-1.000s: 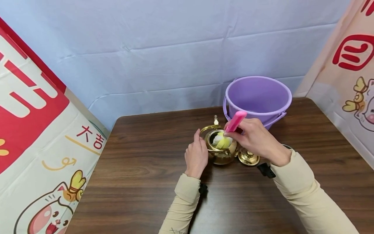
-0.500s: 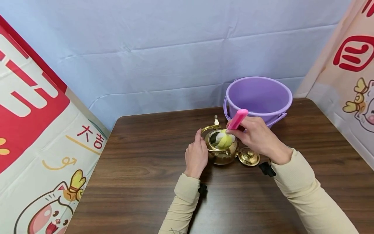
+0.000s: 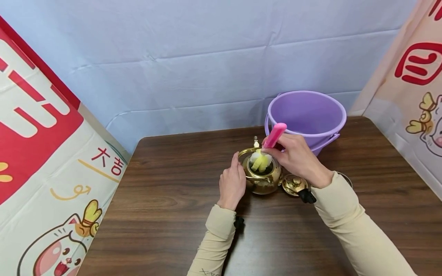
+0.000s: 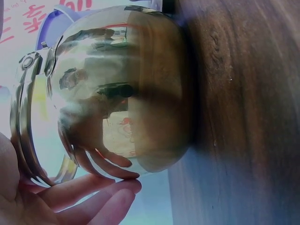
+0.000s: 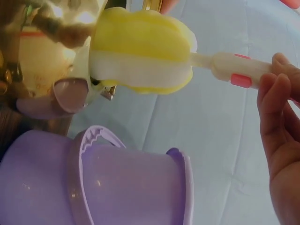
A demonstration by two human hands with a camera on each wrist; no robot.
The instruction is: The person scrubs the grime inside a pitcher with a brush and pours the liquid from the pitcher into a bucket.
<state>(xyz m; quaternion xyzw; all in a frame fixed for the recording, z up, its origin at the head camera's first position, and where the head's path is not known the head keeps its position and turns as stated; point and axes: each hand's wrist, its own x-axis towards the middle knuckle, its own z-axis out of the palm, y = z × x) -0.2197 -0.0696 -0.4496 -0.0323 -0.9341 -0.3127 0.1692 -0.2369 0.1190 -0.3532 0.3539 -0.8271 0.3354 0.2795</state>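
A shiny gold teapot [image 3: 264, 187] stands upright on the table with its lid off. My left hand [image 3: 232, 186] holds it at the side; in the left wrist view the fingers [image 4: 117, 197] touch its body and the handle [image 4: 26, 126] runs between thumb and fingers. A sponge bottle brush [image 3: 275, 135] with a pink grip is pinched in my right hand [image 3: 298, 155]. Its yellow and white sponge head [image 5: 140, 51] sits at the teapot's mouth, largely outside it in the right wrist view. The gold lid [image 3: 292, 183] lies right of the teapot, partly behind the wrist camera.
A purple bucket [image 3: 307, 115] stands at the back right, close behind my right hand. The brown wooden table [image 3: 165, 199] meets a pale blue cloth backdrop [image 3: 193, 76]. Printed banners [image 3: 100, 134] hang at both sides.
The brush has shifted left and up, so its sponge head shows more above the teapot's mouth. My left hand and the teapot have stayed in place.
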